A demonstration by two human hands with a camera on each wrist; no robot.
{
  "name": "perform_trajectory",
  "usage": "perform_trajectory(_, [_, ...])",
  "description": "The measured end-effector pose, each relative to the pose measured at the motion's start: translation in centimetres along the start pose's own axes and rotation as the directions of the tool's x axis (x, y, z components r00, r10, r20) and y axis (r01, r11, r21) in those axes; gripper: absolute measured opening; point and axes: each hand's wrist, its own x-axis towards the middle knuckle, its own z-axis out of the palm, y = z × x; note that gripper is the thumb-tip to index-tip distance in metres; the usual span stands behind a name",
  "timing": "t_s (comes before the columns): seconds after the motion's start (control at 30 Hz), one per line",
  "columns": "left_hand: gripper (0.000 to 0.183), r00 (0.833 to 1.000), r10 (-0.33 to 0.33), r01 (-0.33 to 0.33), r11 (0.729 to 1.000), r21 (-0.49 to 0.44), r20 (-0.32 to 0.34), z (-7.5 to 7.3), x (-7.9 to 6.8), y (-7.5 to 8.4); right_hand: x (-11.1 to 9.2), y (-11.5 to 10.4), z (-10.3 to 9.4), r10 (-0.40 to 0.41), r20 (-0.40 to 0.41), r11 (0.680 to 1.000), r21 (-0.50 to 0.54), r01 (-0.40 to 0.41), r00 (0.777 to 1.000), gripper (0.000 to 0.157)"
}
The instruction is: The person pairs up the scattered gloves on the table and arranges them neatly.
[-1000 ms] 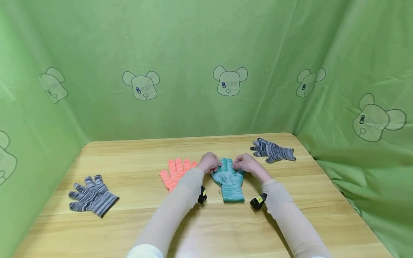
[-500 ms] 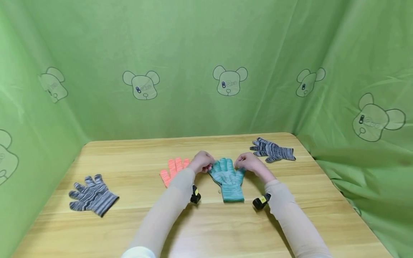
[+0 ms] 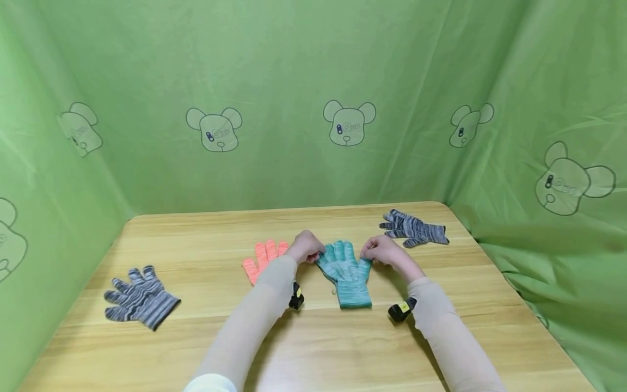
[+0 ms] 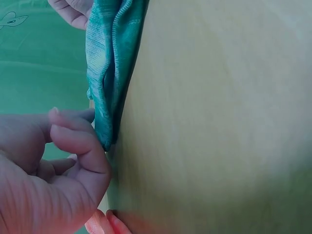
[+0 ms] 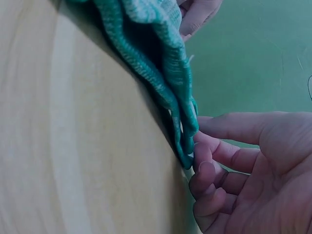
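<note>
A teal knitted glove lies flat on the table, fingers pointing away and cuff toward me. My left hand pinches the tip of its outer left finger, with the fingers curled. On the other side, my right hand pinches the tip of the glove's right outer digit between thumb and fingers. In the right wrist view the teal glove shows two layered edges with a gap between them. An orange glove lies just left, partly hidden behind my left forearm.
A grey-and-black striped glove lies at the left of the wooden table. Another striped glove lies at the back right. Green cloth with bear-like head drawings hangs around the back and sides.
My left hand has moved left, from between the glove's fingers to its outer left fingertip. The right hand has shifted right to the outer right digit. The glove's fingers are spread wider.
</note>
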Motion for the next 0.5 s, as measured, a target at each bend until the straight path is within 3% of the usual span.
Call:
perform_trajectory(0.27, [0.005, 0.999, 0.048, -0.047, 0.996, 0.075, -0.012, 0.33, 0.91, 0.28, -0.04, 0.18, 0.08, 0.000, 0.004, 1.000, -0.005, 0.000, 1.000, 0.015])
perform_trajectory(0.5, [0.007, 0.988, 0.156, -0.154, 0.982, 0.106, -0.009, 0.87, 0.87, 0.24, -0.06, 0.18, 0.08, -0.001, 0.002, 1.000, 0.005, 0.001, 1.000, 0.016])
